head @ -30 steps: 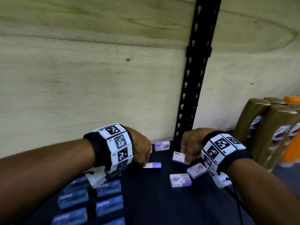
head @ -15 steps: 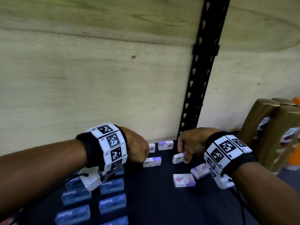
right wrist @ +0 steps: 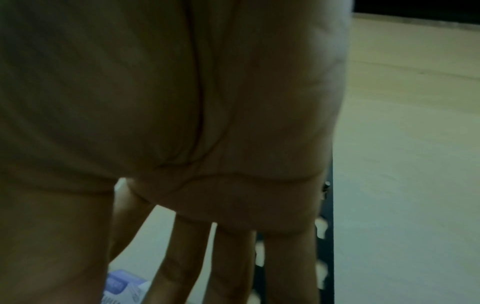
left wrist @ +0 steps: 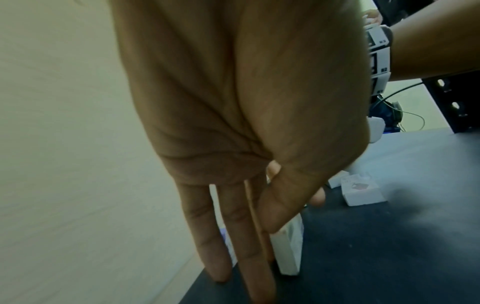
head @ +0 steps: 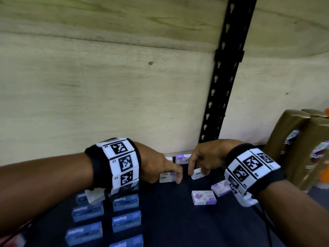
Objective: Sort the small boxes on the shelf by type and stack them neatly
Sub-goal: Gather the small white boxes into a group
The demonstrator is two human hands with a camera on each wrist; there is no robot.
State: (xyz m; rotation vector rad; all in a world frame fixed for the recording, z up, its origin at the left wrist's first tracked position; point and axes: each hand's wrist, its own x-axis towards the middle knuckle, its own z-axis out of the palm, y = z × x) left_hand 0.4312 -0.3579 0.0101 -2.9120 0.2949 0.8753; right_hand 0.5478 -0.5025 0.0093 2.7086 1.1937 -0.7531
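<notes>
Taking the black slotted upright (head: 226, 86) at the back of the shelf (head: 170, 220) as the marker: far to its left, at the shelf's near edge, blue staple boxes (head: 126, 221) lie flat in two columns. Nearer the upright, the left hand (head: 156, 166) reaches down to a white-and-purple box (head: 167, 177) standing on its long edge on the dark shelf. The left wrist view shows the thumb pressed on one face of that box (left wrist: 289, 248) and straight fingers (left wrist: 249, 246) against the other, so the fingers are clamped on it. Behind it, against the plywood back wall (head: 106, 86) just left of the upright's foot, a short row of purple-printed boxes (head: 181, 159) stands.

Right below the upright, the right hand (head: 204, 157) holds a second white box (head: 198, 174), tilted, its fingers curled down around it and clamped on its ends. To the right of the upright, two more purple boxes lie flat: one (head: 204, 197) nearer the front, another (head: 221, 188) partly under the right wrist band (head: 252, 166). Farthest right stand gold bottles (head: 288, 139), well apart from the boxes.
</notes>
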